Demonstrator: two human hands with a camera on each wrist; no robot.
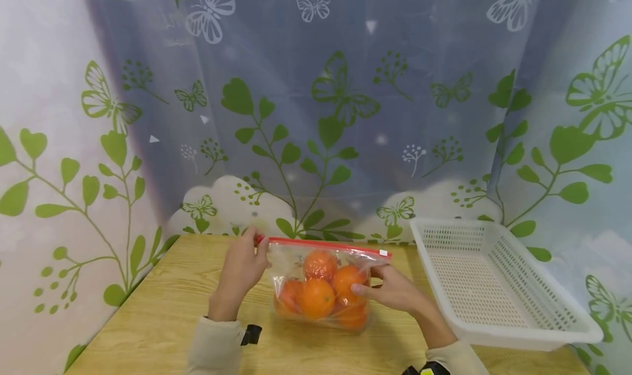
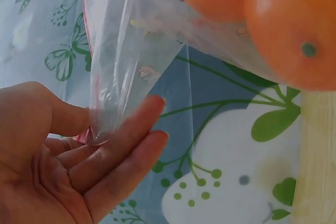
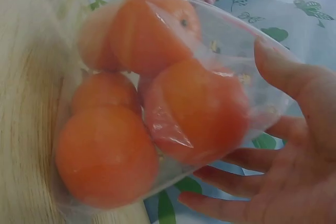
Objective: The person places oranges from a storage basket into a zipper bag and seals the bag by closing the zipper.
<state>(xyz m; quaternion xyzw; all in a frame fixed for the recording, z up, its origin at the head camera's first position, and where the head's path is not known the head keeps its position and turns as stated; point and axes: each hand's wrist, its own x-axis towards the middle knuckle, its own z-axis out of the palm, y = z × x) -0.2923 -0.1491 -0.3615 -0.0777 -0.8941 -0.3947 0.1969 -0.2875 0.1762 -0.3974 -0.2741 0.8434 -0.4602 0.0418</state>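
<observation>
A clear zip bag (image 1: 286,260) with a red zip strip (image 1: 321,244) stands on the wooden table, holding several oranges (image 1: 317,298). A small white slider (image 1: 383,253) sits at the strip's right end. My left hand (image 1: 243,265) pinches the bag's upper left corner between thumb and fingers; the left wrist view shows the plastic (image 2: 113,66) bunched there. On the bag's right side, my right hand (image 1: 395,290) grips the edge, thumb in front and fingers behind. In the right wrist view the oranges (image 3: 107,156) press against the plastic, close to the fingers (image 3: 231,182).
A white perforated plastic basket (image 1: 513,331) stands on the right of the table (image 1: 148,320), beside my right forearm. Behind and at both sides hangs a curtain (image 1: 296,145) printed with green leaves and butterflies.
</observation>
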